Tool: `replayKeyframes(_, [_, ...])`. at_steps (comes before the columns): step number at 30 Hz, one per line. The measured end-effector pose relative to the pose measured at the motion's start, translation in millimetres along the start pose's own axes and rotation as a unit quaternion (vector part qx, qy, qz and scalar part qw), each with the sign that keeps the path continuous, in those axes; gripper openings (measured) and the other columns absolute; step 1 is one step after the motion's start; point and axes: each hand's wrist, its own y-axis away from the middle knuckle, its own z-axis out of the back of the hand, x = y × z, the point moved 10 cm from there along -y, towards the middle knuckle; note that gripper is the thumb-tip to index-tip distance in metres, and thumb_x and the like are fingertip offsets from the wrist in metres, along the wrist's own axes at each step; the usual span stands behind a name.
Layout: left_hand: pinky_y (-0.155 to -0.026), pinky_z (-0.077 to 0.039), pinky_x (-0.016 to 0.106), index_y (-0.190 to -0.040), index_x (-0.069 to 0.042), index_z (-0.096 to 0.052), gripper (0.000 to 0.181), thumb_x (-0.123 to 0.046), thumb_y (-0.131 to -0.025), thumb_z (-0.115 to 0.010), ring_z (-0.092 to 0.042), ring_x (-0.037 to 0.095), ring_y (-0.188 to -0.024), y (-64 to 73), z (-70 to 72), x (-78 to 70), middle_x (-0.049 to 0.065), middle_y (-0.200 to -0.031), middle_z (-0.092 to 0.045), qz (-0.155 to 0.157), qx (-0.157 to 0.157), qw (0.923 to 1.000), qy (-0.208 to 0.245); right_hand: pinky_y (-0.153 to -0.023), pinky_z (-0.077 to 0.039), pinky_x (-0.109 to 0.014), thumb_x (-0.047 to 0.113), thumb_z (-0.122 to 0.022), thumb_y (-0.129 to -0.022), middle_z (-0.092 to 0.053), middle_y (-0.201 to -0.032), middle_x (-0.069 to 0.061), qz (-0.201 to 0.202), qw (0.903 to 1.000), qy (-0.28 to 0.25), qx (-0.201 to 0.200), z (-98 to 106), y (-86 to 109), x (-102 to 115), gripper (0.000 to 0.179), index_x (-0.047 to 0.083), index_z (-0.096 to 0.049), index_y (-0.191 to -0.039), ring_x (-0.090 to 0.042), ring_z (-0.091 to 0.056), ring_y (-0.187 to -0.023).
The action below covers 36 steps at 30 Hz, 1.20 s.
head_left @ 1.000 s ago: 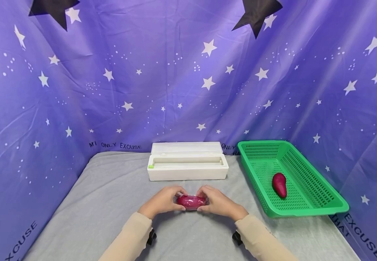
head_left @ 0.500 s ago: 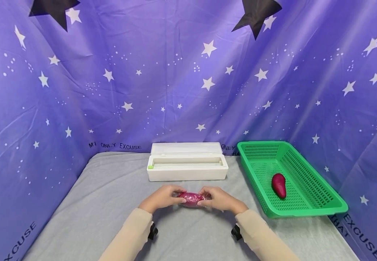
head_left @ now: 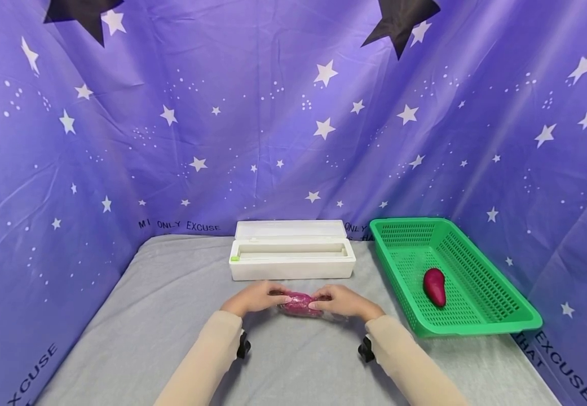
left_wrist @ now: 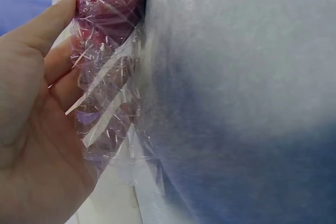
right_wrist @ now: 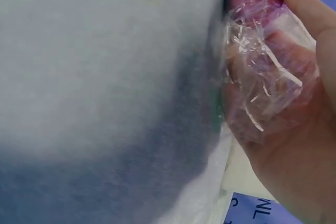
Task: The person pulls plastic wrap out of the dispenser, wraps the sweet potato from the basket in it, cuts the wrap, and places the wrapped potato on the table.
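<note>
A purplish-red, oblong vegetable wrapped in crinkled cling film lies crosswise between the hands, low over the grey cloth. At its left end, the left hand grips it with the thumb on the near side and fingers behind. The right hand holds the opposite end in the same way. Loose cling film trails from the left end across the fingers in the left wrist view. More loose film bunches over the right palm in the right wrist view. The vegetable's far side is hidden.
Behind the hands stands a long white cling film dispenser, its lid raised and a green slider at its left. On the right, a green plastic basket holds a second, unwrapped purplish-red vegetable. A purple star-patterned curtain surrounds the table.
Both hands have moved slightly away from the body with the wrapped vegetable, toward the dispenser. The thumbs have shifted higher onto it, and loose film now shows under the right hand.
</note>
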Motion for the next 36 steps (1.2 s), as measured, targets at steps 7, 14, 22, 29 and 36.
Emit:
replayKeyframes(7, [-0.08, -0.051, 0.035, -0.125, -0.014, -0.071, 0.035, -0.036, -0.099, -0.063, -0.057, 0.01, -0.082, -6.1, 0.5, 1.3, -0.002, -0.108, -0.07, 0.003, 0.022, 0.9998, 0.001, -0.089, -0.052, -0.043, 0.04, -0.063, -0.098, -0.07, -0.108, 0.001, -0.01, 0.9998, 0.005, -0.014, 13, -2.3, 5, 0.037, 0.01, -0.069, -0.12, -0.018, -0.064, -0.096])
replayKeyframes(14, [-0.077, -0.05, 0.031, -0.124, -0.014, -0.072, 0.034, -0.036, -0.1, -0.062, -0.055, 0.008, -0.08, -9.1, 2.0, -2.7, -0.002, -0.107, -0.071, -0.011, 0.027, 0.9992, -0.03, -0.1, -0.047, -0.049, 0.028, -0.067, -0.097, -0.068, -0.119, -0.009, 0.043, 0.9981, -0.039, -0.02, 15, -8.9, 21, 0.032, 0.005, -0.064, -0.12, -0.029, -0.063, -0.114])
replayKeyframes(22, [-0.093, -0.051, 0.04, -0.128, -0.005, -0.068, 0.042, -0.035, -0.099, -0.064, -0.064, 0.02, -0.105, -11.1, 5.5, -5.0, 0.009, -0.12, -0.07, -0.017, -0.002, 0.9991, -0.039, -0.099, -0.049, -0.047, 0.017, -0.064, -0.099, -0.068, -0.119, -0.014, 0.056, 0.9944, -0.089, 0.008, 2, -15.2, 20, 0.022, 0.008, -0.056, -0.117, -0.03, -0.063, -0.113])
replayKeyframes(29, [-0.094, -0.052, 0.041, -0.126, -0.003, -0.068, 0.036, -0.028, -0.1, -0.064, -0.065, 0.023, -0.107, -7.6, 12.2, -8.9, 0.008, -0.116, -0.07, -0.039, -0.037, 0.9976, -0.045, -0.099, -0.048, -0.047, 0.019, -0.062, -0.101, -0.069, -0.119, -0.012, 0.054, 0.9957, -0.075, 0.013, 2, -14.8, 23, 0.016, 0.017, -0.058, -0.116, -0.026, -0.064, -0.113])
replayKeyframes(36, [-0.092, -0.051, 0.042, -0.116, -0.009, -0.074, 0.026, -0.02, -0.093, -0.072, -0.063, 0.025, -0.105, 4.3, 27.7, -26.2, 0.004, -0.111, -0.07, -0.074, -0.092, 0.9883, -0.097, -0.098, -0.049, -0.049, 0.019, -0.062, -0.101, -0.069, -0.118, -0.012, 0.053, 0.9965, -0.063, 0.012, 1, -13.3, 23, 0.015, 0.016, -0.06, -0.115, -0.028, -0.064, -0.113])
